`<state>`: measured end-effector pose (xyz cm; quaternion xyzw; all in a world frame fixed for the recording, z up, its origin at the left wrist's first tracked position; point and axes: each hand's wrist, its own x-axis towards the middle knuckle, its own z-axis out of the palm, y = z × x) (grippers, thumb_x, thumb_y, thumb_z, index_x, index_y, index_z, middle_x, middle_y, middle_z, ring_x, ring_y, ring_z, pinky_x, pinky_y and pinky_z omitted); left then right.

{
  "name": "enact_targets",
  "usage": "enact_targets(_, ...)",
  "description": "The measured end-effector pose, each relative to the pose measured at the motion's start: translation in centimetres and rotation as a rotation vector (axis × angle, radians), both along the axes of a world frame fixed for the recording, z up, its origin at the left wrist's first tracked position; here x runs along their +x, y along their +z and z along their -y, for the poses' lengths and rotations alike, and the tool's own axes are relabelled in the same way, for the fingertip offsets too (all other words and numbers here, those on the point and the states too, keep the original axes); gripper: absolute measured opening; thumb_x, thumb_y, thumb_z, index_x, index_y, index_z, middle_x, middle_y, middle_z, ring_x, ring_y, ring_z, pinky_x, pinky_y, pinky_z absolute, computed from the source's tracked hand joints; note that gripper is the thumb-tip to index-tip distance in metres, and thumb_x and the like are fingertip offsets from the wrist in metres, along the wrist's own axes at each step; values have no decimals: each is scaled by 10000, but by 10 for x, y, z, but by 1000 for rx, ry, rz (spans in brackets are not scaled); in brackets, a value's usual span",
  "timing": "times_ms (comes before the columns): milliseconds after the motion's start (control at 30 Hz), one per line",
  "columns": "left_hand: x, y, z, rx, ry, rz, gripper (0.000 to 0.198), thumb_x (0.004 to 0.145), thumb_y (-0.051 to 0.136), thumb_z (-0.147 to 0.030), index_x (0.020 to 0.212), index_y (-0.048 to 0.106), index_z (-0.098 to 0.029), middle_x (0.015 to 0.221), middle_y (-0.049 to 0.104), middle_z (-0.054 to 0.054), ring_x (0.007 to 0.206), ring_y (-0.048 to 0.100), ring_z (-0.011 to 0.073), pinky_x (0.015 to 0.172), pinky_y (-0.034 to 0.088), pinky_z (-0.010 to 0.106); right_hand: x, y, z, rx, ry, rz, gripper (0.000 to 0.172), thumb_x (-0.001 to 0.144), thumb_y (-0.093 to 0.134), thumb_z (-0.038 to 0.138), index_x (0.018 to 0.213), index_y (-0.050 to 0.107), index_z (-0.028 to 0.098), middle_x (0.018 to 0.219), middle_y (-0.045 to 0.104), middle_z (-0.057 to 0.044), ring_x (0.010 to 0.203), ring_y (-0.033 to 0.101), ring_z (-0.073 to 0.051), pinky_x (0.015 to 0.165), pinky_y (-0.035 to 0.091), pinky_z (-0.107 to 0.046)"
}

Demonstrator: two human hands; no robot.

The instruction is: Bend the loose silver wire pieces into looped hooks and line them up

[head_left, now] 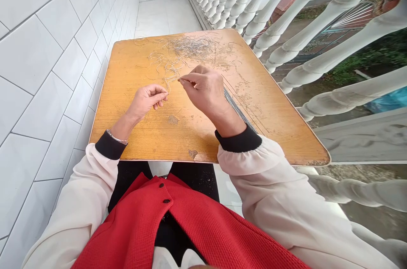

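My left hand (149, 98) is closed in a pinch over the wooden table, and a thin pale strand (168, 87) runs from its fingertips toward a loose tangle. To its right, my right hand (205, 91) is also pinched, its fingertips just apart from the left hand's. Whatever lies between the right fingertips is too small to make out. Just beyond both hands spreads the tangle of pale, curly strands (168, 65). Behind it lies a denser heap of dark grey, wire-like strands (193, 46). A bundle of straight, dark thin rods or wires (238, 110) lies partly under my right forearm.
The wooden table (127, 65) has worn patches and rounded corners. A white tiled wall (47, 78) runs along the left. White balusters (302, 70) line the right side, close to the table's edge. Pale floor (159, 15) extends beyond the table.
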<state>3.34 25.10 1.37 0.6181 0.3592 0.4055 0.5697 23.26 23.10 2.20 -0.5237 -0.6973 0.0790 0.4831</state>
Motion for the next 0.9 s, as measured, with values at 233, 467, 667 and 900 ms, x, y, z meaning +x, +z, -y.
enact_targets(233, 2, 5, 4, -30, 43, -51, 127, 847, 655, -54, 766, 648, -151, 641, 667, -43, 501, 580, 34, 469, 427, 152, -1, -5, -2, -26, 8, 35, 212, 912, 596, 243, 777, 759, 238, 752, 652, -52, 761, 615, -218, 825, 492, -411)
enact_targets(467, -3, 8, 5, -18, -52, -113, 158, 862, 610, -15, 776, 629, -146, 633, 638, -54, 483, 566, 31, 500, 454, 164, 2, -3, 0, 27, -44, 151, 155, 957, 628, 331, 903, 741, 240, 978, 685, -112, 1015, 634, -285, 920, 492, -437)
enact_targets(667, -4, 9, 6, 23, -94, -169, 197, 856, 588, 29, 771, 634, -142, 645, 636, -45, 509, 581, 44, 530, 476, 181, -2, 1, 4, -48, 22, 119, 229, 978, 603, 316, 777, 696, 255, 904, 675, -106, 962, 638, -273, 880, 510, -441)
enact_targets(900, 3, 3, 4, 65, 30, -45, 178, 882, 608, -4, 779, 615, -149, 668, 647, -53, 573, 640, 45, 584, 543, 162, -14, -7, -3, -248, 118, -485, 224, 871, 782, 374, 763, 674, 210, 671, 649, -21, 659, 648, -172, 650, 556, -335)
